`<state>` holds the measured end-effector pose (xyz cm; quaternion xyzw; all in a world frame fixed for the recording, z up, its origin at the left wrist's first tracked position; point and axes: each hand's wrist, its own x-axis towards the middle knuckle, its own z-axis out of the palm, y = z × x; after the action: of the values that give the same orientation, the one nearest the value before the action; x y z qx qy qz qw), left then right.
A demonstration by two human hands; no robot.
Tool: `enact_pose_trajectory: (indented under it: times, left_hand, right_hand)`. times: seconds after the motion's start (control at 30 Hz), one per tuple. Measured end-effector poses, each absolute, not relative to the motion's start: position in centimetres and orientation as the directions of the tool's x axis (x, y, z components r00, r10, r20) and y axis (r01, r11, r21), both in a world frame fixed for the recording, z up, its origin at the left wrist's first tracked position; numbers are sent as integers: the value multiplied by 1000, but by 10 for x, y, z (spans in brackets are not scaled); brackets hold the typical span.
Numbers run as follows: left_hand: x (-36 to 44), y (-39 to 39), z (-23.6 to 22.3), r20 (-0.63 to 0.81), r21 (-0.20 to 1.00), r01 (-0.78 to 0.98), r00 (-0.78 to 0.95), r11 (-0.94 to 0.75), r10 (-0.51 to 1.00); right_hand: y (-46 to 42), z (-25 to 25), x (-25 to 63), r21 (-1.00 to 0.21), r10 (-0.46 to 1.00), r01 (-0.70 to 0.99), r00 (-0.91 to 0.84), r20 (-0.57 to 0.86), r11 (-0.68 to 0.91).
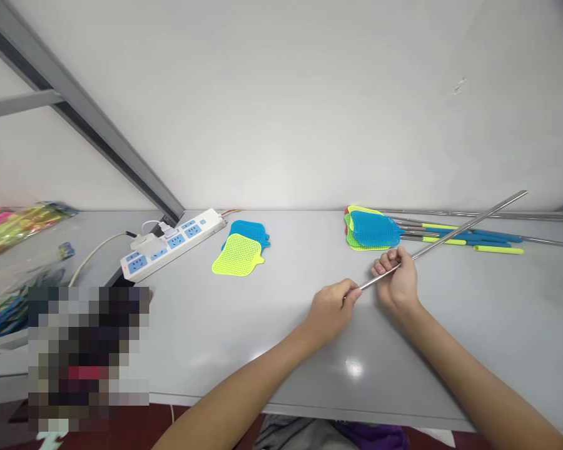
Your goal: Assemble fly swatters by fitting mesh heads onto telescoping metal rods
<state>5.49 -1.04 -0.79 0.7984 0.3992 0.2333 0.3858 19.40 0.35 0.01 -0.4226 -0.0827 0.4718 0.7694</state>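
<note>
A long metal rod (469, 222) slants up to the right across both my hands. My left hand (334, 307) is closed around its lower end. Farther up the rod, my right hand (398, 281) grips it between thumb and curled fingers, palm turned up. Just beyond my right hand lies a pile of fly swatters, with a blue swatter head (374, 229) on top of yellow-green and red ones. Blue handles (485, 237) and a loose yellow-green handle tube (498, 249) lie to the right. Left of my hands, a yellow-green swatter head (238, 255) overlaps a blue swatter head (248, 232).
A white power strip (187, 240) with plugs and a cable (92, 251) stands on the grey table (206, 350). Bagged colourful items (25, 228) lie at the far left. More metal rods (544, 216) run along the wall. A grey metal frame (98, 119) rises at left.
</note>
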Motion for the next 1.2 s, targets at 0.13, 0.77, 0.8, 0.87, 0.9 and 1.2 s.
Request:
enact_pose_trajectory:
  times: [0.13,0.77,0.8,0.87,0.9,1.2]
  left_hand:
    - [56,-8,-12,12,853,429,554,-298,832]
    - [55,-3,-17,-115,965,261,522,-30,845]
    - [55,-3,-17,-113,965,260,518,-30,848]
    - [55,-3,-17,-107,966,257,511,-33,853]
    - [55,-3,-17,-103,966,255,508,-34,855]
    - [55,1,-16,-77,984,180,485,-13,871]
  right_hand:
    - [5,-2,197,-707,795,-686,521,-310,174]
    - [14,-2,241,-466,714,-841,503,-487,274]
    - [15,-2,244,-462,707,-840,509,-491,284]
    - [17,-3,248,-450,693,-844,511,-509,292]
    - [17,-4,250,-441,686,-848,509,-520,295]
    - [21,-8,253,-361,698,-888,449,-558,283]
